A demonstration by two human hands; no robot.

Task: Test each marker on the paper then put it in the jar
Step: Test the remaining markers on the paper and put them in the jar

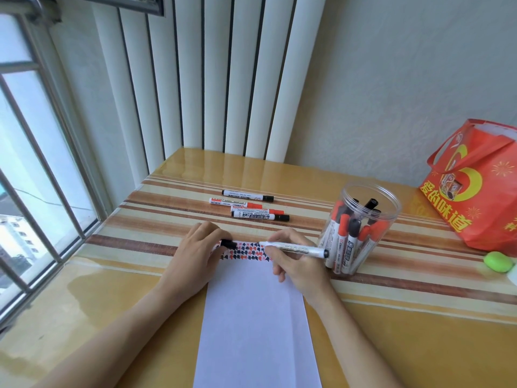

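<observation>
Two bare hands work over a white paper (256,317) that lies lengthwise on the yellow table (419,345), nearest to the viewer. The far end of the paper carries rows of small black and red marks (246,252). The left hand (195,256) rests on the left part of that end, and its fingers pinch a black cap (228,243). The right hand (299,264) is on the right side, and its fingers are curled around a white marker (293,248), holding it almost flat; the marker's tip points left and sits at the edge of the marks, but I cannot tell if it touches the paper. Just beside the right hand, to the right, stands a clear plastic jar (361,228), open at the top, with several red and black markers upright or leaning inside it. Farther on, beyond the hands, four markers (251,208) lie side by side on the striped part of the table, two with black caps and two with red ones. A small green object (499,261) lies at the right edge, and behind it stands a red bag (475,189) with yellow letters. At the far end, white vertical slats (218,79) reach down to the table.
</observation>
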